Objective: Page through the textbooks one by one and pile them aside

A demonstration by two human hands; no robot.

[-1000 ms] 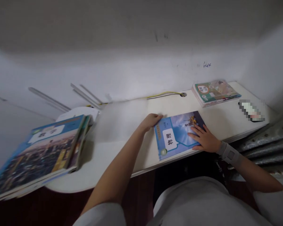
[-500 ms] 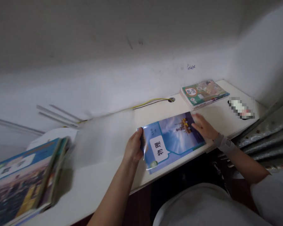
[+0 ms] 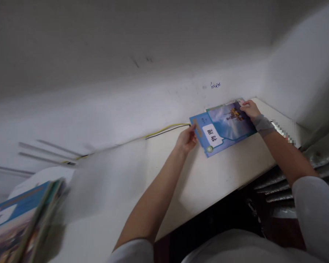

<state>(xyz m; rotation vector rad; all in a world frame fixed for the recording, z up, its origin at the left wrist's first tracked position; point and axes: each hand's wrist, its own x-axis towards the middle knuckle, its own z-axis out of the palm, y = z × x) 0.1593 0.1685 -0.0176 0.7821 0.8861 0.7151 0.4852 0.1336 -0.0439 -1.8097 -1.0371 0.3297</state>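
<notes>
Between my two hands is a blue textbook (image 3: 226,126) with an oil-rig picture and a white title box on its cover. My left hand (image 3: 186,138) grips its left edge, thumb on top. At the far right end, my right hand (image 3: 250,109) pinches the cover edge; a clear band circles that wrist. The textbook lies over the pile of books (image 3: 214,107) near the wall, hiding nearly all of it; only a thin green edge shows. Whether it rests on the pile or hovers just above, I cannot tell.
Another stack of textbooks (image 3: 16,226) stands at the left end of the white shelf (image 3: 208,182). Yellow and black cables (image 3: 167,130) run along the wall. A blurred-out object (image 3: 283,132) lies at the right, partly behind my right arm. Silvery fabric folds (image 3: 279,188) hang at the right.
Both hands have carried the blue textbook away from the shelf's front edge, back and to the right, over the pile of books. The view has shifted slightly.
</notes>
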